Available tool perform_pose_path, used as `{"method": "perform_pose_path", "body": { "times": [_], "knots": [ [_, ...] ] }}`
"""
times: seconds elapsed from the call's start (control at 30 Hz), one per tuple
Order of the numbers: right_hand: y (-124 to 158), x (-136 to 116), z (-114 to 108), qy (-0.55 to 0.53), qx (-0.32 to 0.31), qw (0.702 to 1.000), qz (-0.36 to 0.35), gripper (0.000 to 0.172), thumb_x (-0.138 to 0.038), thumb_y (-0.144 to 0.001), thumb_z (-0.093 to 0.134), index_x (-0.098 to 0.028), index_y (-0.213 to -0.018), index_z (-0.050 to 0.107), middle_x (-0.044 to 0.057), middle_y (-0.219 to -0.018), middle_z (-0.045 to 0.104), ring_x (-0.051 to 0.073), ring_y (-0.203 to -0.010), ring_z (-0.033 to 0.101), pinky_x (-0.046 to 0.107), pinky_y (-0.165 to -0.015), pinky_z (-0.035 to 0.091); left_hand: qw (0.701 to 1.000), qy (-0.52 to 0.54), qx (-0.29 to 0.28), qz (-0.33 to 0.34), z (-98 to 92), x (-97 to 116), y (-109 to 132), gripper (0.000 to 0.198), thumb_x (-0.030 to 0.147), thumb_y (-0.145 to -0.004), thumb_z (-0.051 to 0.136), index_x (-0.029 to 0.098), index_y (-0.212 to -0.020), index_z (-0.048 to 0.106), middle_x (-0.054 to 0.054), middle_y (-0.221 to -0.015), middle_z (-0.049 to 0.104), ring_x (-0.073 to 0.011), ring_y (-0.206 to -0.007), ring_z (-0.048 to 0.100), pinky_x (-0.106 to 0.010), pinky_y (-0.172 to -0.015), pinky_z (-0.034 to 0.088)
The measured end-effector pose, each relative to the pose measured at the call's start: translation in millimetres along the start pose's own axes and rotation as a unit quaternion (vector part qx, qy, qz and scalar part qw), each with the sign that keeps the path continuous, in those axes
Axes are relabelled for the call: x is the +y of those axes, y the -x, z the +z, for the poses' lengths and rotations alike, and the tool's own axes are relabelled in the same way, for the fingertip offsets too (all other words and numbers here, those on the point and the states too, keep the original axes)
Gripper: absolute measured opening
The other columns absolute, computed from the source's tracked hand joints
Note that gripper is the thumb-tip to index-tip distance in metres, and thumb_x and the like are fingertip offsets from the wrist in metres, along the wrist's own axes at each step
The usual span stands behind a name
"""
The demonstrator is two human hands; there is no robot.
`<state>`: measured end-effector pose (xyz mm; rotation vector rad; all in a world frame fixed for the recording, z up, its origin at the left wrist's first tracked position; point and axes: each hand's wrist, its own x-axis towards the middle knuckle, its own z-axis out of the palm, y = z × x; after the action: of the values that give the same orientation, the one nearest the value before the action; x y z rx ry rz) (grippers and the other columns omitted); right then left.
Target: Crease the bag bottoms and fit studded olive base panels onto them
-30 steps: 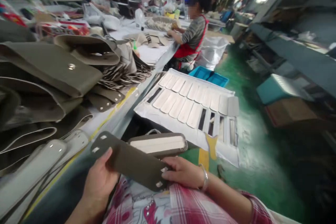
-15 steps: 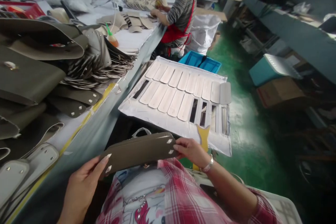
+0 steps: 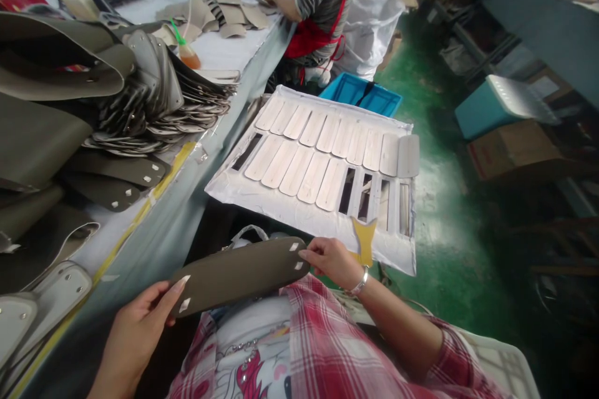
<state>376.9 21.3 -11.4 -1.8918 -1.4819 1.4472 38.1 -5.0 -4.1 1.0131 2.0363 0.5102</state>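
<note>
A long dark olive strap piece (image 3: 238, 274) with rounded ends and small white marks near them spans the space in front of my body. My left hand (image 3: 143, 324) pinches its left end, thumb on top and fingers underneath. At the other end, my right hand (image 3: 332, 262) grips the edge beside two of the white marks. Beyond the strap piece, a white cloth-covered board (image 3: 281, 199) carries rows of pale rounded strips (image 3: 299, 168), with several dark slots bare at its right. A yellow forked piece (image 3: 364, 240) sits at the board's near edge, close to my right hand.
On the left, a table (image 3: 135, 230) bears stacked dark olive pieces (image 3: 37, 137) and fanned strips (image 3: 154, 100). Farther along, a co-worker (image 3: 322, 6) in a red apron works at the table. A blue crate (image 3: 360, 93) sits behind the board; a carton (image 3: 510, 146) stands at right.
The strap piece has tilted so its broad face shows more fully, and it sits slightly farther left. Both hands still hold its ends. The whole view has shifted a little.
</note>
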Motion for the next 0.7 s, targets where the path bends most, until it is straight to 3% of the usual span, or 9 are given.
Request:
{"method": "perform_pose_path", "body": {
  "times": [0.27,0.47,0.6,0.7],
  "knots": [
    [-5.8,0.6,-0.8,0.005,-0.013,1.0,0.025,0.027,-0.041,-0.079,0.056,-0.017,-0.066,0.057,-0.001,-0.048,0.055,0.011,-0.043,0.053,0.019,-0.043,0.037,0.998,0.028,-0.051,-0.016,0.4,1.7,-6.9,0.049,0.062,-0.066,0.062,0.017,-0.084,0.062,0.003,-0.051,0.054,-0.0145,-0.046,0.05,-0.021,-0.044,0.037],
    [-8.3,1.5,3.7,0.047,-0.028,0.998,0.036,0.037,-0.053,-0.078,0.05,-0.018,-0.066,0.057,-0.002,-0.043,0.051,0.011,-0.041,0.046,0.022,-0.043,0.036,0.995,-0.014,-0.067,0.067,-7.1,7.2,-10.6,0.041,0.055,-0.074,0.057,0.016,-0.063,0.054,0.006,-0.044,0.043,-0.0083,-0.041,0.038,-0.02,-0.043,0.029],
    [-15.8,-0.4,3.9,0.034,-0.049,0.997,0.055,0.043,-0.061,-0.071,0.051,-0.019,-0.063,0.055,-0.001,-0.045,0.05,0.012,-0.043,0.046,0.023,-0.045,0.037,0.989,0.03,-0.13,0.057,-18.7,3.5,-21.6,0.038,0.052,-0.076,0.056,0.016,-0.067,0.052,0.007,-0.042,0.041,-0.0078,-0.039,0.038,-0.019,-0.043,0.028],
    [-16.4,-1.6,5.5,0.019,-0.053,0.996,0.061,0.044,-0.063,-0.069,0.054,-0.019,-0.063,0.056,-0.001,-0.047,0.049,0.013,-0.045,0.047,0.024,-0.046,0.037,0.987,0.039,-0.148,0.056,-23.1,-1.7,-25.7,0.037,0.053,-0.075,0.057,0.016,-0.068,0.052,0.007,-0.043,0.042,-0.0076,-0.038,0.037,-0.02,-0.042,0.027]
  ]
}}
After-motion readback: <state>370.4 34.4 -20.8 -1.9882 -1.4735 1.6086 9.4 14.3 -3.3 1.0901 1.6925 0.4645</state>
